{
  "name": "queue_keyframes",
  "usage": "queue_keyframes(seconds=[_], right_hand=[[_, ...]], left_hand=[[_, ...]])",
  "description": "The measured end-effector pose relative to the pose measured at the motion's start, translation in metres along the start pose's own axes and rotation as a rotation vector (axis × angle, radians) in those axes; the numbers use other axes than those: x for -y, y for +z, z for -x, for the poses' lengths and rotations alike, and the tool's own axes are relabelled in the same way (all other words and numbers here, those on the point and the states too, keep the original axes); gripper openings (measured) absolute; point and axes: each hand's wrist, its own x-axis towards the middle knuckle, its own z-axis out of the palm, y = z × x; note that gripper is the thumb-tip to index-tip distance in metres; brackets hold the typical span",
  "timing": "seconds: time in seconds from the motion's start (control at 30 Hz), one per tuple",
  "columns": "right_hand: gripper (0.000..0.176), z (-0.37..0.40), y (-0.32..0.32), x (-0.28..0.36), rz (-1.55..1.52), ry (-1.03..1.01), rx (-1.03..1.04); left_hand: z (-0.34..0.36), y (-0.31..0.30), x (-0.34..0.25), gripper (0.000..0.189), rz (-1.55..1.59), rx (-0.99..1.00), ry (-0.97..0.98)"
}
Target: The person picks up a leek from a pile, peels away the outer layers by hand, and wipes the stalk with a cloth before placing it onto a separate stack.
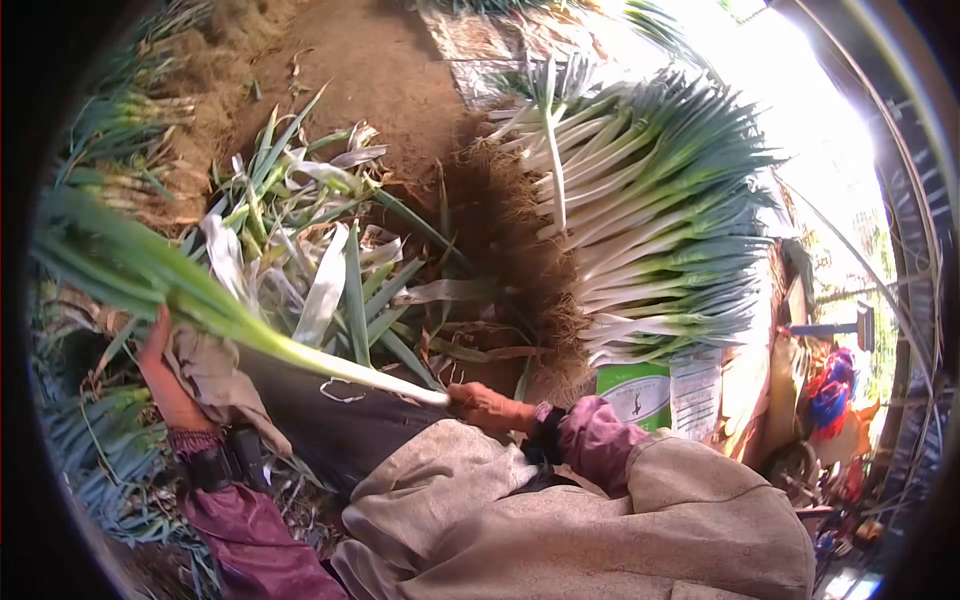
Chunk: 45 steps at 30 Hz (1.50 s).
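A long leek (290,350) slants across my lap, its green leaves to the left and its white end to the right. My right hand (485,407) is closed around the root end, so the roots are hidden. Under the leafy part, my left hand (166,372) grips the leek, with its fingertips partly covered by the leaves. Grey-beige cloth (215,370) lies against the left hand. Just beyond the leek is a heap of stripped leaves (320,240), some green and some pale and dry.
Leeks in a row (640,210) lie at right, roots facing me; one leek (555,160) rests across them. A green-and-white printed package (637,395) sits below the row. More untrimmed leeks (110,440) lie along the left side. Bare soil (350,70) spreads beyond the heap.
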Motion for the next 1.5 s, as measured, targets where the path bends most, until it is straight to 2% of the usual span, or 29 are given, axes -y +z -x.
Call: queue_keyframes(seconds=[0.03, 0.07, 0.1, 0.13, 0.2, 0.23, 0.3, 0.33, 0.4, 0.43, 0.47, 0.5, 0.53, 0.6, 0.67, 0.73, 0.8, 0.83, 0.9, 1.03, 1.07, 1.13, 1.2, 1.23, 1.3, 1.33, 1.43, 1.5], right_hand=[[0.014, -0.002, 0.007, -0.001, -0.050, -0.026, -0.047], [0.013, -0.002, 0.006, 0.007, -0.058, -0.045, -0.067], [0.015, 0.000, 0.003, 0.017, -0.234, -0.015, -0.124], [0.018, 0.001, -0.003, 0.028, -0.407, 0.014, -0.179], [0.018, 0.003, -0.027, 0.063, -0.693, 0.040, -0.335], [0.016, 0.003, -0.041, 0.072, -0.912, -0.045, -0.361], [0.013, 0.006, -0.072, 0.087, -0.633, -0.200, -0.588], [0.012, 0.008, -0.088, 0.091, -0.508, -0.252, -0.696], [0.012, 0.012, -0.127, 0.076, -0.334, -0.319, -0.847], [0.012, 0.014, -0.145, 0.059, -0.487, -0.317, -0.882], [0.013, 0.016, -0.162, 0.043, -0.642, -0.322, -0.922], [0.015, 0.019, -0.175, 0.018, -1.041, -0.279, -0.910], [0.015, 0.026, -0.179, 0.003, -1.065, -0.252, -0.979], [0.017, 0.040, -0.182, -0.026, -1.109, -0.188, -1.125], [0.017, 0.052, -0.174, -0.097, -1.471, -0.118, -1.072], [0.017, 0.067, -0.166, -0.177, -1.651, 0.036, -1.056], [0.015, 0.083, -0.162, -0.233, -1.638, 0.274, -1.084], [0.014, 0.087, -0.160, -0.239, -1.308, 0.314, -1.115], [0.012, 0.093, -0.161, -0.245, -0.646, 0.366, -1.111], [0.016, 0.093, -0.180, -0.253, 0.660, 0.339, -0.874], [0.017, 0.100, -0.179, -0.278, 0.781, 0.204, -0.762], [0.016, 0.100, -0.177, -0.303, 0.765, 0.366, -0.670], [0.019, 0.080, -0.180, -0.180, 0.708, 0.739, -0.729], [0.022, 0.070, -0.185, -0.145, 0.758, 0.732, -0.731], [0.027, 0.051, -0.198, -0.113, 0.854, 0.719, -0.737], [0.028, 0.033, -0.206, -0.104, 0.818, 0.733, -0.866], [0.033, -0.007, -0.243, -0.090, 0.645, 0.627, -1.032], [0.035, -0.026, -0.268, -0.131, 0.681, 0.438, -0.939]], left_hand=[[-0.001, 0.032, -0.017, 0.033, 0.041, 0.170, -0.054], [0.018, 0.093, -0.042, 0.036, 0.056, 0.294, -0.077], [0.038, 0.154, -0.068, 0.039, 0.069, 0.417, -0.101], [0.041, 0.182, -0.084, 0.033, -0.115, 0.610, 0.004], [0.058, 0.247, -0.079, 0.043, -0.307, 0.794, 0.509], [0.073, 0.266, -0.082, 0.051, -0.345, 0.830, 0.548], [0.101, 0.306, -0.087, 0.068, -0.415, 0.899, 0.628], [0.094, 0.294, -0.091, 0.068, -0.526, 0.927, 0.613], [0.080, 0.262, -0.085, 0.067, -0.706, 0.788, 0.526], [0.073, 0.237, -0.072, 0.065, -0.771, 0.616, 0.451], [0.059, 0.200, -0.060, 0.053, -0.767, 0.506, 0.420], [0.057, 0.169, -0.061, 0.047, -0.931, 0.369, 0.339], [0.050, 0.122, -0.046, 0.042, -0.985, 0.272, 0.445], [0.045, 0.031, -0.039, 0.039, -0.864, 0.193, 0.179], [0.057, -0.045, -0.037, 0.037, -1.029, -0.019, 0.140], [0.086, -0.062, -0.033, 0.038, -0.748, -0.203, 0.029], [0.106, -0.088, -0.025, 0.040, -0.648, -0.368, -0.023], [0.114, -0.105, -0.020, 0.042, -0.596, -0.446, -0.049], [0.125, -0.178, -0.005, 0.044, -0.608, -0.396, -0.055], [0.135, -0.152, 0.004, 0.043, -0.430, -0.292, -0.154], [0.136, -0.144, 0.007, 0.043, -0.430, -0.363, -0.155], [0.138, -0.135, 0.011, 0.043, -0.430, -0.506, -0.162], [0.140, -0.162, 0.010, 0.042, -0.467, -0.414, -0.175], [0.141, -0.172, 0.009, 0.041, -0.488, -0.368, -0.182], [0.146, -0.165, 0.010, 0.041, -0.565, -0.418, -0.152], [0.146, -0.162, 0.010, 0.041, -0.604, -0.440, -0.136], [0.147, -0.165, 0.019, 0.039, -0.492, -0.462, -0.147], [0.153, -0.175, 0.031, 0.039, -0.602, -0.494, -0.077]])
